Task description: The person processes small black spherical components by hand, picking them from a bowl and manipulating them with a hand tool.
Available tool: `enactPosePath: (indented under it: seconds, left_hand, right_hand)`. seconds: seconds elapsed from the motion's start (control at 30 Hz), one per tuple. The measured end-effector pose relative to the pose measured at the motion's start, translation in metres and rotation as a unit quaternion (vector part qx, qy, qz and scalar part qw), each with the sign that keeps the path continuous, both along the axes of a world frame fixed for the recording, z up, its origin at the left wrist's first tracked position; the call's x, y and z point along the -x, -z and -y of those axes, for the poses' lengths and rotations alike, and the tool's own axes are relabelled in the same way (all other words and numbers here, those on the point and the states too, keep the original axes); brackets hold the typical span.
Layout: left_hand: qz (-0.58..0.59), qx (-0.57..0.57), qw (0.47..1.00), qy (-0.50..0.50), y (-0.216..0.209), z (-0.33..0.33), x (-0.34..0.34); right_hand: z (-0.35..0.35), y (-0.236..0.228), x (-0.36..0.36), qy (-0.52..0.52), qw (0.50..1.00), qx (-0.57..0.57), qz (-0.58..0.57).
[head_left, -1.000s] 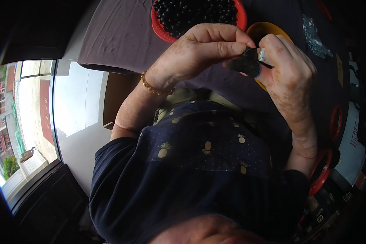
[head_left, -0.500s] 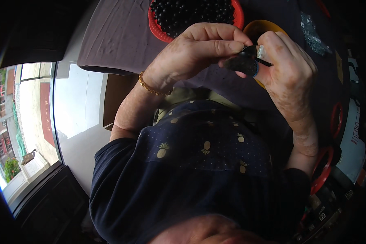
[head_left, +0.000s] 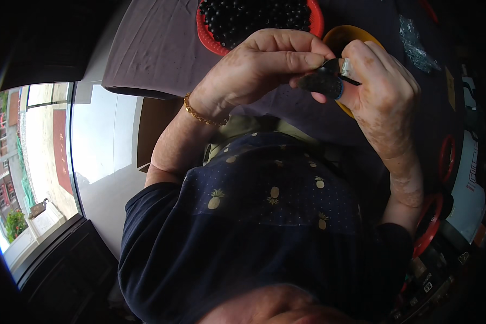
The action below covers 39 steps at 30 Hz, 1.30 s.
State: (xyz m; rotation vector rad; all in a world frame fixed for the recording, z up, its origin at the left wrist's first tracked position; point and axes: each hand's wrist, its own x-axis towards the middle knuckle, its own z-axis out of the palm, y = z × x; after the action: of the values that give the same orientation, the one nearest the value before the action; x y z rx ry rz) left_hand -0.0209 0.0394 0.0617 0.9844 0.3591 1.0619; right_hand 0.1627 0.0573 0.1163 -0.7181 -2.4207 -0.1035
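Above my lap, my left hand (head_left: 275,62), a gold bracelet on its wrist, pinches the edge of a small black part (head_left: 330,66) between thumb and forefinger. My right hand (head_left: 386,83) is closed close beside it, its fingers curled around a dark piece with a rounded end and a blue edge (head_left: 321,85). A small whitish bit (head_left: 346,68) and a thin black strip show at the right fingers. The two hands meet at these dark pieces; I cannot tell whether they form one thing. Some fingertips are hidden behind them.
A red basket (head_left: 204,36) full of small round black pieces (head_left: 254,21) stands at the far side of the table (head_left: 151,48). Partly behind my right hand is a yellow bowl (head_left: 340,36). A crinkled clear plastic bag (head_left: 416,46) lies far right. Red rings (head_left: 429,227) are at the right.
Both hands keep nearly the same grip and place. The dark piece with the rounded end has shifted very slightly.
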Motion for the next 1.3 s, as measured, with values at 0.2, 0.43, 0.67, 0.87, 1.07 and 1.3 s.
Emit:
enactPosePath:
  seconds: [0.2,0.43,0.67,0.87,1.07,1.3]
  left_hand:
    - [-0.005,-0.008,1.000,-0.007,0.003,0.000,0.002]
    - [-0.080,-0.028,0.994,-0.070,0.000,0.004,0.000]
    - [0.007,-0.020,0.994,-0.109,-0.001,0.009,-0.012]
    - [0.027,-0.011,0.992,-0.122,0.003,0.008,-0.011]
    - [0.018,-0.010,0.992,-0.127,0.004,0.009,-0.013]
    - [0.022,-0.024,0.993,-0.113,0.006,0.009,-0.013]
  right_hand:
    - [0.001,0.002,0.003,0.003,1.000,-0.004,0.000]
    - [0.001,0.011,0.002,0.014,0.999,-0.033,-0.015]
    - [0.004,0.009,0.000,0.028,0.997,-0.017,-0.071]
    - [0.008,0.006,-0.005,0.068,0.997,0.005,-0.021]
    - [0.005,0.006,-0.002,0.062,0.998,-0.013,-0.014]
    - [0.001,0.009,0.004,0.056,0.998,-0.026,-0.034]
